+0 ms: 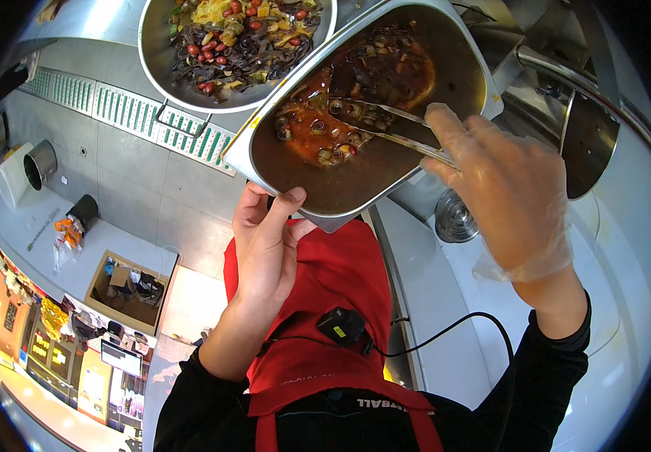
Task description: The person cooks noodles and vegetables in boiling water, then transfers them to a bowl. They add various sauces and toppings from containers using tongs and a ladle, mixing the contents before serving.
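My left hand (271, 226), bare, grips the near left corner of a rectangular steel pan (495, 101), which is held tilted. A thin clear plastic glove covers my right hand (489, 181), closed around metal tongs (410, 144). The tips of the tongs reach into snails (359, 113) and reddish sauce (308, 135) in the pan. Darker pieces lie in the sauce towards the pan's far end. Beyond the pan's left edge stands a round metal wok-like pan (150, 73) with dark strips, yellow pieces and red peanuts or beans.
Steel container wells (591, 141) and a round steel lid (456, 217) are at the right, on a white counter (630, 243). A wire handle (187, 127) juts from the round pan. At the left, a counter (144, 248) holds an open box (127, 291) and a steel pot (40, 165).
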`<state>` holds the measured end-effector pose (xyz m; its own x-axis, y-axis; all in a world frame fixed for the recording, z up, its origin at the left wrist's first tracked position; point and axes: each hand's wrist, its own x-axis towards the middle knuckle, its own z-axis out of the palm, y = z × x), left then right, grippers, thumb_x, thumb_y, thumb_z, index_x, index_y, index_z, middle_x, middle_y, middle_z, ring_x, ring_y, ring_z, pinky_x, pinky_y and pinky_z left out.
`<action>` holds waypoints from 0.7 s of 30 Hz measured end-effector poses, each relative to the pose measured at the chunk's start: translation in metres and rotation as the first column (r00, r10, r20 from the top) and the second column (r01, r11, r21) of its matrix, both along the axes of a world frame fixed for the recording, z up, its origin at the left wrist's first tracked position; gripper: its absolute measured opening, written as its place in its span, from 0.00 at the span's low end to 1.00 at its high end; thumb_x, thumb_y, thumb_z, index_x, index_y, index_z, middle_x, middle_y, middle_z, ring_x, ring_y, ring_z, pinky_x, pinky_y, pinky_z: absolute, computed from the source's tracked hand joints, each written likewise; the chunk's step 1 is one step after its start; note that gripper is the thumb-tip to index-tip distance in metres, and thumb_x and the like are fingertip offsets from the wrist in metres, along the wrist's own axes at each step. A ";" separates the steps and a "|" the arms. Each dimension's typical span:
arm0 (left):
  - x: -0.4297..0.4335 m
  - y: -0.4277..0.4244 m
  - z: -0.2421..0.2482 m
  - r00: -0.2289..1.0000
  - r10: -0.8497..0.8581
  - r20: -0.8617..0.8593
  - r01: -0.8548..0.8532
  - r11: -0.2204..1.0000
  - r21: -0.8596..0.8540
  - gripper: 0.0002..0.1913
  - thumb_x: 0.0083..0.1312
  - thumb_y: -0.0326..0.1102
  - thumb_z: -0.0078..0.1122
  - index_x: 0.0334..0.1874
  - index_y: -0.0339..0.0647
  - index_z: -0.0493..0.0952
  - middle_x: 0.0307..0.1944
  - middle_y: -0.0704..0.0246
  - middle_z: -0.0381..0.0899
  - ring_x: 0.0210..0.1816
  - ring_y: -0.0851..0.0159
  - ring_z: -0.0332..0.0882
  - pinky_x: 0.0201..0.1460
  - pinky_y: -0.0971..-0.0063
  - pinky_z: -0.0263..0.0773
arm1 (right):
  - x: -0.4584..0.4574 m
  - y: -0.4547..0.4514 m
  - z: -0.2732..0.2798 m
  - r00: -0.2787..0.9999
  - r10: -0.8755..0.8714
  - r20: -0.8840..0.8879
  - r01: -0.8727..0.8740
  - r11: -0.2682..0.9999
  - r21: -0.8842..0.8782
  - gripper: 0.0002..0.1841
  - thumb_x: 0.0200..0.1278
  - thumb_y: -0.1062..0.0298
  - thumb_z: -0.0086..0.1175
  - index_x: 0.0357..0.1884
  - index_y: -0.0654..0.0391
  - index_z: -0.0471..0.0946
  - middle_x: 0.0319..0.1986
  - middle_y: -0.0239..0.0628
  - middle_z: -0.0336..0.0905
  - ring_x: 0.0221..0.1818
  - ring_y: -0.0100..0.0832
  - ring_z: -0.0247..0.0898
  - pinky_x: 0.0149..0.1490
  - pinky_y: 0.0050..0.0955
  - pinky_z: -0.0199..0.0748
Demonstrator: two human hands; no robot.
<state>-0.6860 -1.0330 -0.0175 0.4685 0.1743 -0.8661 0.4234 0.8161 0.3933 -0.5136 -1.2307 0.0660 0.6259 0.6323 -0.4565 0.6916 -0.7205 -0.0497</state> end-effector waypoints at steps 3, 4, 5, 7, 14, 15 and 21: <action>-0.001 0.001 -0.001 1.000 -0.011 -0.009 0.011 1.000 0.000 0.08 0.72 0.21 0.62 0.50 0.40 0.76 0.50 0.66 0.84 0.50 0.68 0.87 0.53 0.64 0.91 | -0.001 0.002 -0.001 1.000 -0.004 -0.020 0.004 1.000 0.014 0.27 0.60 0.56 0.71 0.62 0.47 0.78 0.29 0.32 0.78 0.26 0.37 0.79 0.31 0.33 0.75; -0.002 0.002 -0.002 0.999 -0.033 -0.015 0.033 0.999 0.005 0.08 0.73 0.23 0.61 0.52 0.40 0.77 0.51 0.66 0.84 0.52 0.67 0.86 0.54 0.62 0.90 | -0.002 0.002 0.000 0.999 -0.008 -0.034 0.009 1.000 0.009 0.27 0.60 0.56 0.72 0.61 0.48 0.78 0.29 0.32 0.78 0.26 0.37 0.79 0.31 0.33 0.74; -0.002 0.003 -0.003 0.999 -0.050 0.003 0.050 0.999 0.004 0.09 0.74 0.24 0.61 0.54 0.40 0.77 0.52 0.67 0.84 0.53 0.67 0.85 0.56 0.60 0.89 | -0.003 0.003 0.003 0.998 -0.028 -0.052 0.028 1.000 -0.006 0.27 0.59 0.56 0.72 0.61 0.48 0.79 0.28 0.32 0.78 0.25 0.37 0.78 0.30 0.33 0.73; -0.004 0.003 -0.004 0.998 -0.064 0.021 0.064 0.998 0.004 0.10 0.75 0.26 0.60 0.55 0.40 0.77 0.53 0.67 0.84 0.55 0.67 0.85 0.57 0.58 0.89 | -0.004 0.004 0.012 0.994 -0.058 -0.094 0.054 0.998 -0.044 0.28 0.59 0.54 0.72 0.61 0.48 0.80 0.27 0.31 0.77 0.24 0.36 0.76 0.29 0.32 0.72; -0.002 0.003 -0.001 0.999 -0.033 -0.001 0.033 0.999 -0.025 0.09 0.73 0.23 0.60 0.53 0.40 0.77 0.53 0.65 0.84 0.52 0.66 0.85 0.54 0.61 0.90 | -0.003 0.016 0.071 0.983 -0.168 -0.070 0.168 0.986 0.003 0.33 0.54 0.54 0.74 0.64 0.48 0.82 0.34 0.33 0.85 0.26 0.28 0.77 0.26 0.27 0.71; 0.000 0.004 0.000 1.000 -0.023 -0.012 0.023 0.999 -0.033 0.09 0.73 0.23 0.60 0.53 0.40 0.77 0.53 0.65 0.84 0.52 0.66 0.85 0.53 0.61 0.90 | -0.002 0.021 0.079 0.985 -0.166 -0.056 0.167 0.986 0.027 0.33 0.54 0.53 0.75 0.65 0.49 0.82 0.37 0.34 0.87 0.27 0.27 0.79 0.26 0.26 0.72; 0.005 0.006 0.001 1.000 0.014 -0.001 -0.014 0.997 -0.070 0.07 0.72 0.21 0.62 0.47 0.40 0.75 0.50 0.67 0.83 0.50 0.67 0.86 0.52 0.64 0.90 | 0.030 0.048 0.066 0.988 -0.142 0.051 0.118 0.935 0.335 0.36 0.53 0.58 0.77 0.67 0.53 0.82 0.42 0.35 0.88 0.29 0.23 0.74 0.30 0.21 0.69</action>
<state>-0.6806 -1.0269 -0.0162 0.4657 0.1193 -0.8769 0.4124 0.8474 0.3344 -0.4834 -1.1825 0.1315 0.7365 0.6503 -0.1862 0.6037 -0.7561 -0.2527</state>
